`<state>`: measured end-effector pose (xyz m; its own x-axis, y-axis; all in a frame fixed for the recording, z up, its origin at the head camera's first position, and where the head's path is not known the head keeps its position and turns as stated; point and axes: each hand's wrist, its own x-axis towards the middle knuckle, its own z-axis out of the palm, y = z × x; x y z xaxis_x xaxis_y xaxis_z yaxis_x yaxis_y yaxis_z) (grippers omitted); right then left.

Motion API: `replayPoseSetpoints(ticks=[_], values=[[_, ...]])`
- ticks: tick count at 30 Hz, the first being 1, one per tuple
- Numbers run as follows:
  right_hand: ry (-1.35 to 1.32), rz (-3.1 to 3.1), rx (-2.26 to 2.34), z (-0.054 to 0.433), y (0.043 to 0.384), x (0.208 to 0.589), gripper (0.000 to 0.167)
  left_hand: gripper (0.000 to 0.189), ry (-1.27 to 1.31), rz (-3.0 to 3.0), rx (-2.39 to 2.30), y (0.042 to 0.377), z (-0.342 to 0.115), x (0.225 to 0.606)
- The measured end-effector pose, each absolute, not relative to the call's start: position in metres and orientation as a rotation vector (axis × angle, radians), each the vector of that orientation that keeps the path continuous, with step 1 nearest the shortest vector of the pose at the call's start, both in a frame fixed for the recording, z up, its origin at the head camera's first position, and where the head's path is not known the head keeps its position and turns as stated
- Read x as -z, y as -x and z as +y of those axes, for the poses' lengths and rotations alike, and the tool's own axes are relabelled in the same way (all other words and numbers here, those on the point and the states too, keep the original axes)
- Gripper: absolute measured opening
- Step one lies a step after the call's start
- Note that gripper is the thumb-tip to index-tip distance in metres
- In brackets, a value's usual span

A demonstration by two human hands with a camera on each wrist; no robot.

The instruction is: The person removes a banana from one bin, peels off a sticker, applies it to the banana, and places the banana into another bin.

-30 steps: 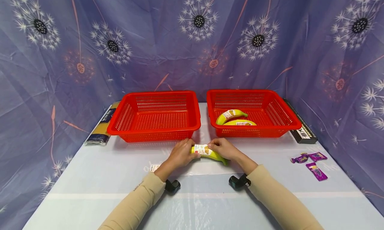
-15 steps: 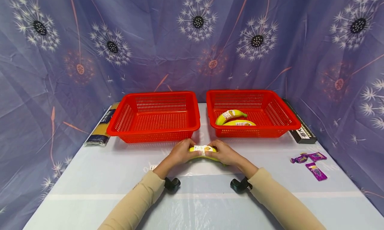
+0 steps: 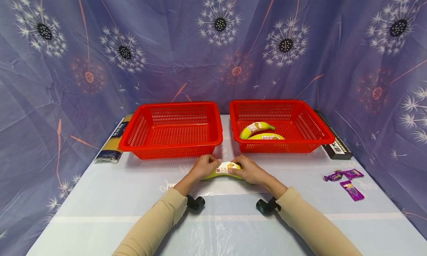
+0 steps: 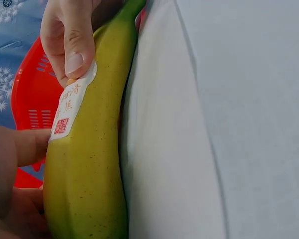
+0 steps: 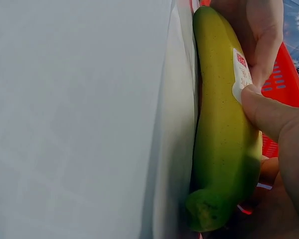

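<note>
A yellow banana (image 3: 213, 174) with green ends lies crosswise in front of the baskets. Along its upper side runs a white printed label (image 3: 222, 167) with a red square mark. My left hand (image 3: 202, 169) holds the banana's left part, its thumb (image 4: 32, 145) right at the label's end. My right hand (image 3: 250, 169) grips the other part, with the thumb (image 5: 264, 110) pressing on the opposite end of the label and the fingers behind the fruit. Two more labelled bananas, a rear one (image 3: 255, 128) and a front one (image 3: 267, 136), lie in the right red basket (image 3: 283, 147).
Left of it stands another red basket (image 3: 170, 152). A brown and navy packet (image 3: 111, 148) lies at the far left, a black box (image 3: 338, 148) at the far right. Purple wrapped sweets (image 3: 351, 191) lie on the right. A small printed paper (image 3: 171, 185) sits beside my left wrist.
My right thumb has come down onto the label. My left thumb and fingers have shifted from around the banana's left part up to the label's left end.
</note>
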<state>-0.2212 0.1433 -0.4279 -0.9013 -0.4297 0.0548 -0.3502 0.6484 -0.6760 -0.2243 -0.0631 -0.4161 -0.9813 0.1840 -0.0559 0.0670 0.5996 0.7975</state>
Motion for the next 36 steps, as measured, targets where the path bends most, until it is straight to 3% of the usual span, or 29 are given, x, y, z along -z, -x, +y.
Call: replayPoseSetpoints(ticks=[4,8,16,21,29,36], values=[[0.649,2.752,1.084,0.144,0.221,0.428,0.030,0.029,-0.249,2.717,-1.366,0.224,-0.065,0.418],[0.646,2.729,1.091,0.143,0.222,0.426,0.031,0.028,-0.481,2.816,-1.323,0.217,-0.071,0.418],[0.625,2.729,1.078,0.144,0.223,0.423,0.032,0.038,-0.876,3.092,-0.820,0.198,-0.077,0.413],[0.650,2.770,1.056,0.142,0.222,0.426,0.032,0.039,-0.901,3.124,-0.678,0.201,-0.073,0.412],[0.650,2.936,1.076,0.141,0.215,0.431,0.051,0.040,-0.893,3.088,-0.624,0.207,-0.072,0.410],[0.776,3.022,1.026,0.142,0.208,0.429,0.036,0.041,-0.873,3.045,-0.652,0.209,-0.072,0.409]])
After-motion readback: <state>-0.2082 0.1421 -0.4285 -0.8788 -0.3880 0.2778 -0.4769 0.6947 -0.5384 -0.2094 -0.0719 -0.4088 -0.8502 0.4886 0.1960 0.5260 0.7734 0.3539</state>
